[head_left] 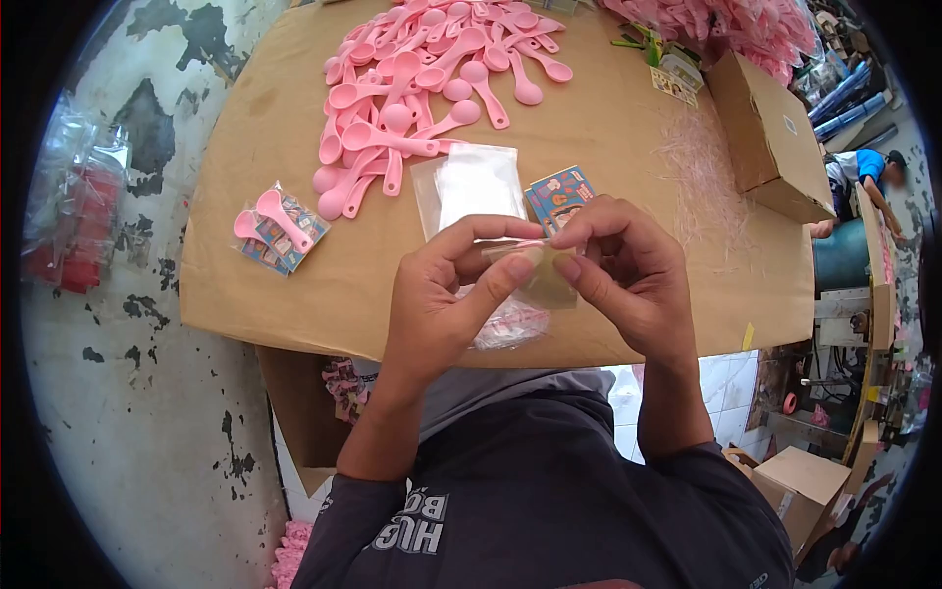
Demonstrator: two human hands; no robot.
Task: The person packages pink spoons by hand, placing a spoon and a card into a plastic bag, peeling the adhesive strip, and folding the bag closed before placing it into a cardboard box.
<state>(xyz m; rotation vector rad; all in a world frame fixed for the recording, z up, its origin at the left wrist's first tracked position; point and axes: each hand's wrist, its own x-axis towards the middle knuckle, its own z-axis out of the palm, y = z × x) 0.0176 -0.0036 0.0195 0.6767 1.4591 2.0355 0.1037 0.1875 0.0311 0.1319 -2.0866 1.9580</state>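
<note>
A small clear plastic bag (551,285), apparently with its edge pinched, hangs between the thumb and fingertips of the left hand (491,257) and right hand (581,250), near the blue cards (561,196) and white bags (481,184) on the table (294,314).

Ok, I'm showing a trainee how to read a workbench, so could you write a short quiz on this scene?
1. What do the left hand and right hand pinch?
a) scissors
b) a clear plastic bag
c) a cardboard box

2. True or false: the big pile of pink spoons lies beyond the hands on the table.

3. Fill the gap: two pink spoons lie apart from the pile, toward the person's ____ side.

Key: 1 b; 2 true; 3 left.
</note>
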